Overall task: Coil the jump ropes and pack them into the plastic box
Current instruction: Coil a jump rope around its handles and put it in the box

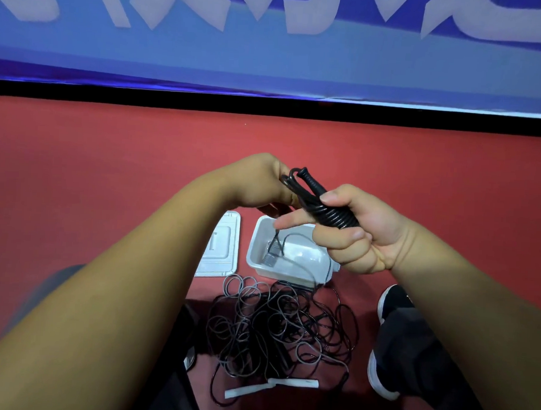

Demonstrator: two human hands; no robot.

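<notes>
Evidently early in the job, a person seated on a red floor (109,166) works on a black jump rope (325,207), its cord wound in tight turns round the paired handles. The right hand (354,236) is clenched round the wound part, forefinger pointing out straight. The left hand (257,182) pinches the looped end of the cord at the top of the bundle. Both hands hold it in the air above the open, clear plastic box (278,272), which stands on the floor just beyond the person's legs.

Inside the box, toward its left end, lies a small grey coiled bundle (271,254) with a thin cord trailing over the near rim. It looks like one rope already packed, though the view is too soft to be sure. The flat clear plastic lid (220,249) lies just beside the box on its left.

Most of the work appears to be ahead. A loose tangle of black and grey cords (276,326) sprawls on the floor between the box and the person, uncoiled. Two white strips (273,386) lie at the tangle's near edge. A black shoe with a white sole (389,303) rests to the right of the tangle.

By this reading, the rope in hand needs its end secured before it goes into the box.
</notes>
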